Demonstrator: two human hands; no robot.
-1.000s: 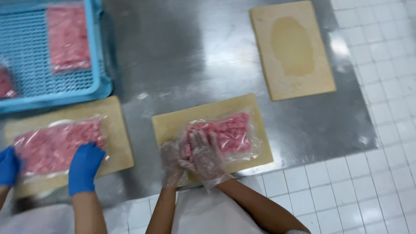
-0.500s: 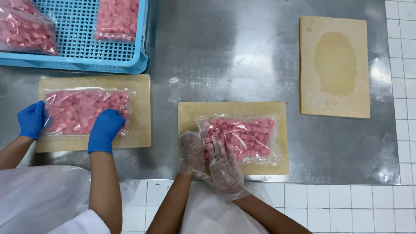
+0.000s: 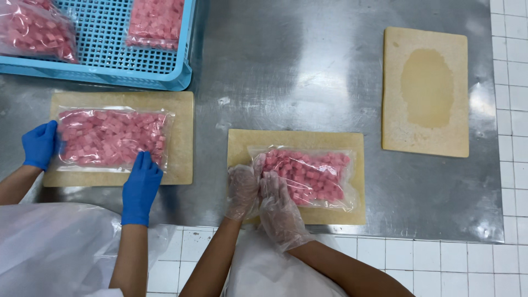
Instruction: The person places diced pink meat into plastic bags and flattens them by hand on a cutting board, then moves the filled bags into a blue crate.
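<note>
steel table [image 3: 308,82], blue crate [image 3: 110,71], spare board [image 3: 426,91]

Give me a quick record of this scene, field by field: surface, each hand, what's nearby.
surface: steel table
left hand: clear glove, on the bag's left end
right hand: clear glove, on bag of pink cubes
under bag: tan board
co-worker: blue gloves on a second bag
nearby: blue crate, empty board

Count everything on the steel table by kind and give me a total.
Bags of pink diced meat: 4
Cutting boards: 3
Blue crate: 1
Total: 8
</note>
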